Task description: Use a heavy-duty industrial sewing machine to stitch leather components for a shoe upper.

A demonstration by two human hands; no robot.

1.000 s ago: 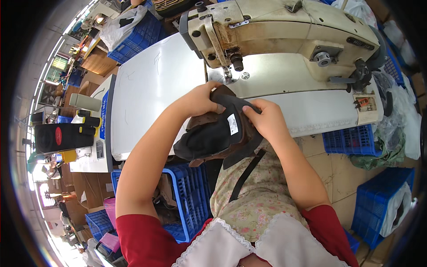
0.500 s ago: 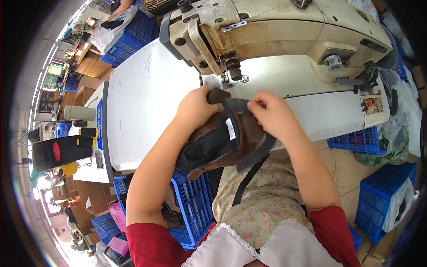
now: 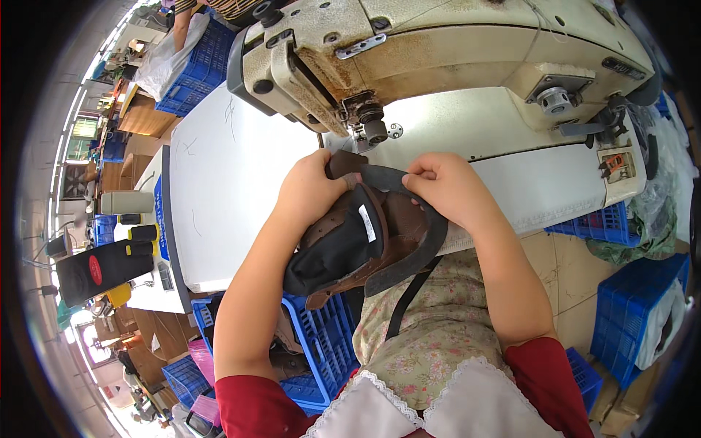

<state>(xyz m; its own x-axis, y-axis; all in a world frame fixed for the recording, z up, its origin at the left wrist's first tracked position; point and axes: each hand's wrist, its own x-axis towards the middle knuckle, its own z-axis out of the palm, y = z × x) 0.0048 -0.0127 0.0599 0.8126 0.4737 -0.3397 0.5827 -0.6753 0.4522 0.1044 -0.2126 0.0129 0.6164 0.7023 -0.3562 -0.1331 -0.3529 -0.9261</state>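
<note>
Both my hands are busy: the left hand [image 3: 310,186] pinches the brown piece with black lining [image 3: 332,252], the right hand [image 3: 444,186] pinches its dark strip [image 3: 383,177]. The piece sits just short of the presser foot [image 3: 361,139], which is at its 12 o'clock. My worry: the strip's loose end curls to 6, so a slack right pinch could let it twist. Lower end seems to overhang the desk [image 3: 219,197], near the blue crate [image 3: 325,343] at 7. Open room's around 10; the sewing machine [image 3: 453,58] crowds 12 to 2.

upper left | blue crate [image 3: 196,79] (white bag [image 3: 162,71] touching it) | window [image 3: 86,128]
</note>
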